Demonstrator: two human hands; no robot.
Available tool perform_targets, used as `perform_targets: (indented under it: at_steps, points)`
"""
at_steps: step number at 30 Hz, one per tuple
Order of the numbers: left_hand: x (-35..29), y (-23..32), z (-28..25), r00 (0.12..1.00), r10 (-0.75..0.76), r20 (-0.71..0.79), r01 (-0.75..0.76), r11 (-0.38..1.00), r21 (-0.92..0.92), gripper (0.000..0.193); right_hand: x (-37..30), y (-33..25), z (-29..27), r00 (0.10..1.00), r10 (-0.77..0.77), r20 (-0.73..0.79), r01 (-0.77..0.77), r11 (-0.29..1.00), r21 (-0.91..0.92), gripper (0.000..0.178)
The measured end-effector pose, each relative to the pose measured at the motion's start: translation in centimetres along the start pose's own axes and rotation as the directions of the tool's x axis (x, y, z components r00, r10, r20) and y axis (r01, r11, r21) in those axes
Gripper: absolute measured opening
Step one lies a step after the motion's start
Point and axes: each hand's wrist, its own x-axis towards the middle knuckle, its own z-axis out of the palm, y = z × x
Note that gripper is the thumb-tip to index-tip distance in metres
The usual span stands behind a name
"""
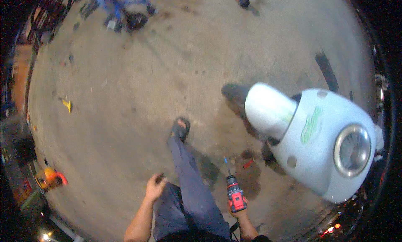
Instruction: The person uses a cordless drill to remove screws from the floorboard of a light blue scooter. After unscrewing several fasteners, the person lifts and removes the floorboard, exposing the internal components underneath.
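Note:
A red and black cordless drill [235,196] is held in my right hand [239,212], low in the picture. Its long bit, blue at the tip, points away from me over the floor. My left hand [155,189] hangs beside my left thigh with its fingers curled in. Something small and dark shows at the fingertips, too unclear to name. To the right of the drill stands a pale motor scooter's front [318,125], with a round chrome-rimmed headlight [352,150] and a rounded front fender [268,110]. The drill bit is apart from the scooter.
On the concrete floor [146,87] lie a small red piece [248,163], a yellow tool [67,104] and an orange and red object [51,179]. A blue wheeled frame [117,10] stands far left. A dark tool-like object [244,1] is at the far edge. My sandalled foot [181,128] steps forward.

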Motion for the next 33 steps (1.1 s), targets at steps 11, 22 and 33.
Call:
perform_targets:
  at_steps: [11,22,33]
  points:
    - [9.7,33.9,-12.2,0.966,0.255,-0.033,-0.256,0.966,-0.025,0.035,0.3,-6.1,27.9,0.967,-0.225,-0.12,0.219,0.974,-0.063,0.031]
    - [23.9,59.2,-0.1,0.842,0.379,0.384,-0.529,0.723,0.444,0.038,-0.1,-4.7,34.9,0.75,-0.515,-0.415,0.594,0.801,0.078,0.032]
    - [23.5,72.3,43.2,0.29,-0.051,0.956,-0.858,0.428,0.283,0.028,3.2,-28.8,40.2,0.635,-0.23,-0.737,0.758,0.002,0.652,0.051]
